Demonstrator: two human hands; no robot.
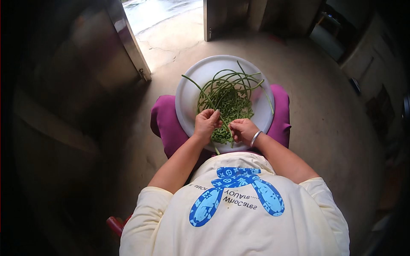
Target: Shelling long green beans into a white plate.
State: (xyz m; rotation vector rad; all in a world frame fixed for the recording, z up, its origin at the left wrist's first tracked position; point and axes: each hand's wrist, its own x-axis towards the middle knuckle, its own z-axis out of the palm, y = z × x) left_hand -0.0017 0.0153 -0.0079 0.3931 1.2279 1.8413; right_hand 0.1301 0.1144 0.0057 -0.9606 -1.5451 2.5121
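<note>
A wide white plastic basin (186, 105) rests on my lap, across both knees. Short cut pieces of green bean (235, 101) heap up in its middle. Long whole yardlong beans (224, 73) curl over the far half, and a few ends reach the rim. Between thumb and fingers my left hand (207, 123) grips one long green bean (199, 86), which slants from the upper left down to the lower right. My right hand (245, 129), a silver bangle at its wrist, pinches that same bean near its lower end, above the cut pieces.
Past the basin, an open doorway (169, 35) lets in bright light, with a door panel (128, 48) on its left and another door panel (225, 19) on its right. Concrete floor (307, 96) surrounds my seat. Something red (114, 224) shows beside my left sleeve.
</note>
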